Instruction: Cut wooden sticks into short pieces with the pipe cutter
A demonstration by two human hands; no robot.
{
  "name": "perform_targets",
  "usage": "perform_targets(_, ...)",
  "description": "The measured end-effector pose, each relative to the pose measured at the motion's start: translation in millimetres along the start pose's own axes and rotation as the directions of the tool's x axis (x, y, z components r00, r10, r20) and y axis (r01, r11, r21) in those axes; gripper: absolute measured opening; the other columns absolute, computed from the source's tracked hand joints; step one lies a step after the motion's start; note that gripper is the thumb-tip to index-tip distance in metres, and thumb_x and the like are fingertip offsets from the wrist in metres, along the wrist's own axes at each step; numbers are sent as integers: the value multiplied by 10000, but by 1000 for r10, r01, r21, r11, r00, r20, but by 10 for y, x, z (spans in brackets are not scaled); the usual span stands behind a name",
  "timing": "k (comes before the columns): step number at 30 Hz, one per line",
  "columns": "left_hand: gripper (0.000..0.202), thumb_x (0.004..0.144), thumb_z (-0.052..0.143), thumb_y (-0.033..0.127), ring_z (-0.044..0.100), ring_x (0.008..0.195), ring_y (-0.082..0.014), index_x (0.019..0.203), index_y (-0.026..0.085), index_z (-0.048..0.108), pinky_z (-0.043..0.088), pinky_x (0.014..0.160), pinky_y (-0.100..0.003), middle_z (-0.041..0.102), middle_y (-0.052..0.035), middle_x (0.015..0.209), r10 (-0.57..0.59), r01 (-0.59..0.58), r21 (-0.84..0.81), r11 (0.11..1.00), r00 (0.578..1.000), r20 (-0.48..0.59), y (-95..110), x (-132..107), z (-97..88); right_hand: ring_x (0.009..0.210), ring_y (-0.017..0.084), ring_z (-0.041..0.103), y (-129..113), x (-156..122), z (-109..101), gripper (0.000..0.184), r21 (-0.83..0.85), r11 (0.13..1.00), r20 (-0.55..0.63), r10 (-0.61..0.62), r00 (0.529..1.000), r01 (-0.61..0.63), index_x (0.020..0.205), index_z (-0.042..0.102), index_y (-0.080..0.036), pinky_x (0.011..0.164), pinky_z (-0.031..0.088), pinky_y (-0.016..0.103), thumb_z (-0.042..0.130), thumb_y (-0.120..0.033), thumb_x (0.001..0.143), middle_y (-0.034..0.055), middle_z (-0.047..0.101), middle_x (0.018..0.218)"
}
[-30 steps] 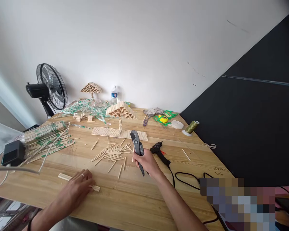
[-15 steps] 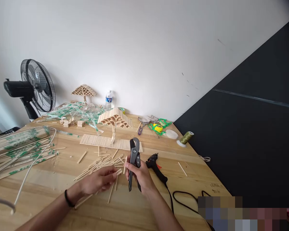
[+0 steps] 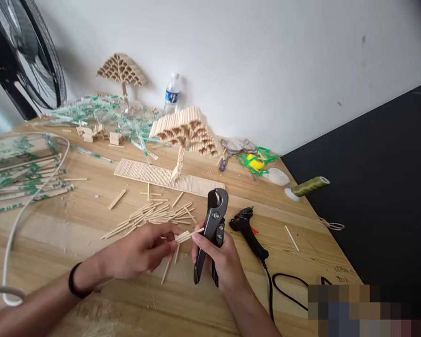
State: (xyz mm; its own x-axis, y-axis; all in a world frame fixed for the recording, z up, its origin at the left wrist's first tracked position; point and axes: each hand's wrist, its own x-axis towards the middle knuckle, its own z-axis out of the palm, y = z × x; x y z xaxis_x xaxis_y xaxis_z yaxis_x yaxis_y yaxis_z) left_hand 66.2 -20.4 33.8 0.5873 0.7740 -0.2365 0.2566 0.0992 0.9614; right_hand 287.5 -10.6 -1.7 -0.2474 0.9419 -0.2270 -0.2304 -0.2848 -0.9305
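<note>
Beside the glue gun [image 3: 247,231], right grip [image 3: 219,262] clenches cutter [image 3: 212,224], left [image 3: 140,250] pinches sticks [image 3: 187,235]

Matt black metal cutter [image 3: 212,224], pale bare-wood sticks [image 3: 186,235], grained wooden table [image 3: 91,210]

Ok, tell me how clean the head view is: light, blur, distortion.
Head view: even, soft daylight, faint shadows under the left hand and the cutter in the right hand; sharp at centre; wide-angle bending stretches the fan at the corner; a pixelated patch masks the lower right.
</note>
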Motion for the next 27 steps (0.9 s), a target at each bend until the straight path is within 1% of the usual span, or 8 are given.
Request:
perform_targets(6, 287, 1101, 492, 375, 313, 544, -107, 1199, 179, 678, 260, 496, -219, 359, 78, 638, 40, -40, -10, 999, 999, 22, 46, 4, 30, 546, 125, 632, -2, -52, -8, 339, -68, 997, -14, -48, 999, 46, 941, 680, -187, 534, 529, 246, 903, -415, 823, -22, 683, 728)
perform_targets(11, 322, 1091, 504, 419, 398, 586, -107, 1040, 179, 713, 322, 532, -214, 489, 44, 689, 28, -27, 31, 999, 998, -57, 12, 20, 65, 571, 162, 650, 19, -76, -11, 294, -153, 986, -18, -65, 998, 61, 994, 677, -209, 607, 545, 284, 851, -420, 885, -31, 685, 627)
perform_targets(14, 333, 1080, 509, 456, 372, 525, -102, 981, 179, 665, 293, 487, -212, 454, 63, 615, 16, -15, 13, 1000, 996, -92, -2, 12, 71, 614, 190, 655, -8, -107, 1, 265, -217, 972, 3, -94, 996, 92, 961, 686, -208, 651, 552, 323, 814, -435, 915, -5, 702, 652)
perform_targets(19, 353, 1090, 494, 478, 383, 530, -103, 1001, 181, 664, 309, 494, -212, 457, 60, 629, 63, -49, 103, 993, 988, -139, 39, -27, 6, 879, 261, 722, -77, -153, -25, 233, -145, 976, 65, -155, 986, 163, 1073, 712, -229, 852, 590, 422, 714, -447, 993, 68, 752, 928)
perform_targets(21, 313, 1093, 486, 420, 434, 583, -114, 1017, 177, 667, 352, 539, -219, 524, 40, 682, 132, -68, 250, 966, 959, -250, 74, -47, -31, 983, 271, 723, -91, -154, -38, 189, -50, 975, 113, -210, 971, 217, 1096, 717, -256, 935, 582, 464, 703, -419, 1001, 74, 736, 1060)
perform_targets(23, 249, 1090, 480, 340, 492, 634, -124, 1034, 176, 659, 394, 595, -228, 596, 22, 740, 264, -102, 416, 904, 898, -352, 107, -67, -58, 1007, 273, 718, -97, -150, -37, 151, 24, 965, 152, -261, 953, 261, 1085, 709, -278, 955, 578, 499, 682, -408, 1012, 66, 719, 1072)
perform_targets(25, 191, 1087, 483, 271, 539, 669, -126, 1052, 180, 648, 424, 641, -233, 651, 8, 807, 392, -151, 534, 832, 840, -374, 128, -88, -64, 1003, 288, 720, -96, -149, -22, 156, 50, 959, 163, -282, 945, 278, 1082, 688, -288, 920, 590, 522, 653, -428, 1021, 65, 701, 1013)
perform_targets(27, 165, 1089, 487, 232, 555, 673, -122, 1055, 185, 641, 433, 651, -229, 654, 10, 817, 449, -181, 586, 790, 821, -353, 135, -107, -51, 1024, 305, 718, -89, -153, -6, 176, 42, 954, 164, -299, 940, 297, 1091, 667, -292, 905, 597, 542, 628, -453, 1029, 70, 680, 993)
